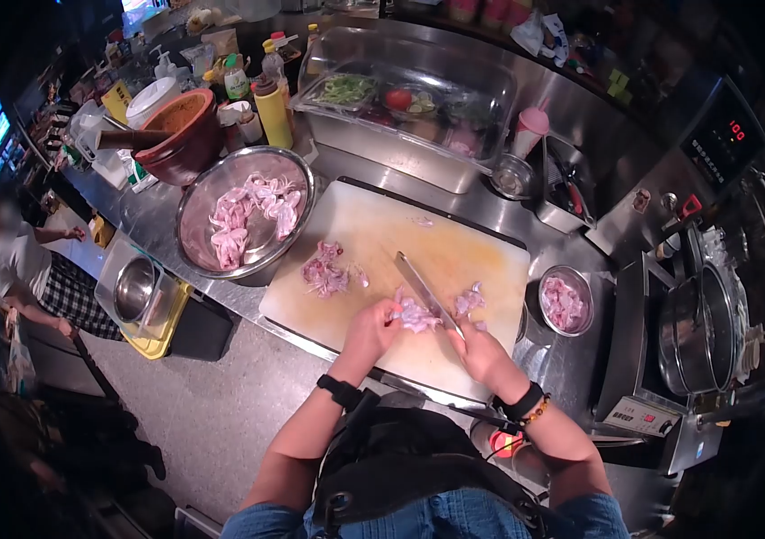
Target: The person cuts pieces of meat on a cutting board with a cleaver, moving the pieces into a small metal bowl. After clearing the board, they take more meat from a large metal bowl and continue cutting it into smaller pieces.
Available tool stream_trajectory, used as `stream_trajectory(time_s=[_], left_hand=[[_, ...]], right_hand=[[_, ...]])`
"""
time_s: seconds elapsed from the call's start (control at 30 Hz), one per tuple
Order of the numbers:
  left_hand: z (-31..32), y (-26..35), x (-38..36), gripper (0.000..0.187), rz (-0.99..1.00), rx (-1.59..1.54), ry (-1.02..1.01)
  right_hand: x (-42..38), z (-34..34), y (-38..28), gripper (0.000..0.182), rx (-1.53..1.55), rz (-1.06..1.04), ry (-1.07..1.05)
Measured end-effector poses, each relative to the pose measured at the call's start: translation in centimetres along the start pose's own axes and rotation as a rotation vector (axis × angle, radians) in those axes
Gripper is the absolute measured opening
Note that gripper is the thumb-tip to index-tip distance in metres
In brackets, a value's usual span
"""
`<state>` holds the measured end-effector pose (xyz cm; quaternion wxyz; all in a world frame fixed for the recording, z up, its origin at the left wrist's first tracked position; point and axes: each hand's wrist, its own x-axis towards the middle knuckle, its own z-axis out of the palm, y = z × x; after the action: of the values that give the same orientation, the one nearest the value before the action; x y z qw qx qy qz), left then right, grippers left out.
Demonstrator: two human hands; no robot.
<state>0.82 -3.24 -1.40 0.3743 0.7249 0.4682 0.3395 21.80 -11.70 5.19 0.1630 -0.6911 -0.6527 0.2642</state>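
Observation:
My right hand (487, 357) is wrapped round the handle of a kitchen knife (423, 286). Its blade points away from me and to the left, over a large white cutting board (481, 254). My left hand (371, 329) is closed at the edge of a piece of raw pink meat (416, 314), just left of the blade. To the right of the blade lie some cut meat pieces (469, 299). A pile of meat with reddish bits (325, 271) sits on the board's left side. The kind of meat cannot be made out.
A large steel bowl (194, 225) with raw meat stands left of the board, beside a brown mortar (180, 153). A small steel bowl (590, 314) of cut meat is at right. Behind stands a clear-lidded ingredient case (382, 148). A person (32, 260) stands far left.

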Motion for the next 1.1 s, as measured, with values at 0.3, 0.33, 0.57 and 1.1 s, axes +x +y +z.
stream_trajectory(time_s=[0.3,0.33,0.57,1.1], left_hand=[[-1.0,0.3,-0.8,0.021,-0.224,-0.052,-0.079],[-1.2,0.3,-0.8,0.022,-0.24,-0.042,-0.067],[-2.8,-2.0,-1.2,0.02,-0.205,-0.567,-0.157],[5.4,4.5,8.0,0.02,0.54,0.743,-0.353]], right_hand=[[-3.7,-0.6,0.2,0.035,-0.028,-0.001,-0.015],[-4.7,-1.0,0.0,0.034,-0.051,-0.002,-0.024],[-4.4,-0.4,1.3,0.031,0.014,-0.023,0.087],[-8.4,-1.3,2.3,0.024,0.888,0.166,0.27]])
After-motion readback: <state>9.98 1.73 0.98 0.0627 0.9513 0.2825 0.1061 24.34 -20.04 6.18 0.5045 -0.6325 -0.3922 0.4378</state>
